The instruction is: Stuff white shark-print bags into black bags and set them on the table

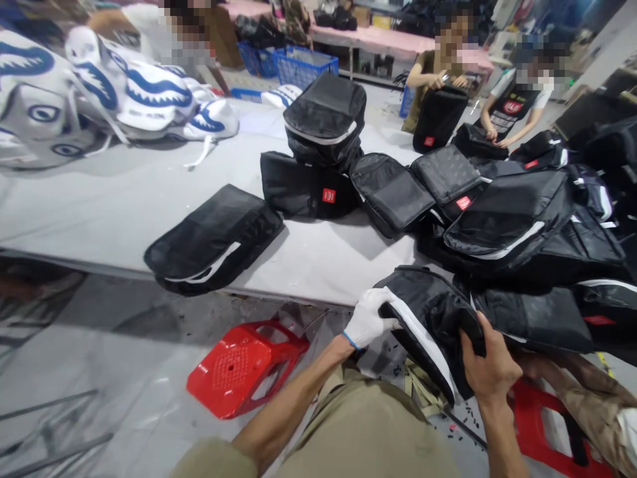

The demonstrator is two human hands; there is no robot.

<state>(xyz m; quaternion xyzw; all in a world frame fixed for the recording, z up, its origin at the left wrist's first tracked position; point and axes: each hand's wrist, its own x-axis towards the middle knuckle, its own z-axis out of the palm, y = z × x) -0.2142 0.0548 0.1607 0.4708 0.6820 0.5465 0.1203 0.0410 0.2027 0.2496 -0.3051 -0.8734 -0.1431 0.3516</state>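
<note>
I hold a black backpack (432, 312) with white piping over my lap, at the near edge of the grey table (124, 199). My left hand (367, 318), in a white glove, grips its left edge. My right hand (490, 368), bare, clutches the black fabric at its lower right. The bag's lower part hangs below the table edge toward my knees.
Several black backpacks (323, 153) lie across the table, one flat (213, 239) near the front edge, a heap (527, 226) at right. White and blue bags (99, 86) pile up at far left. A red stool (243, 365) lies tipped on the floor. Three people work across the table.
</note>
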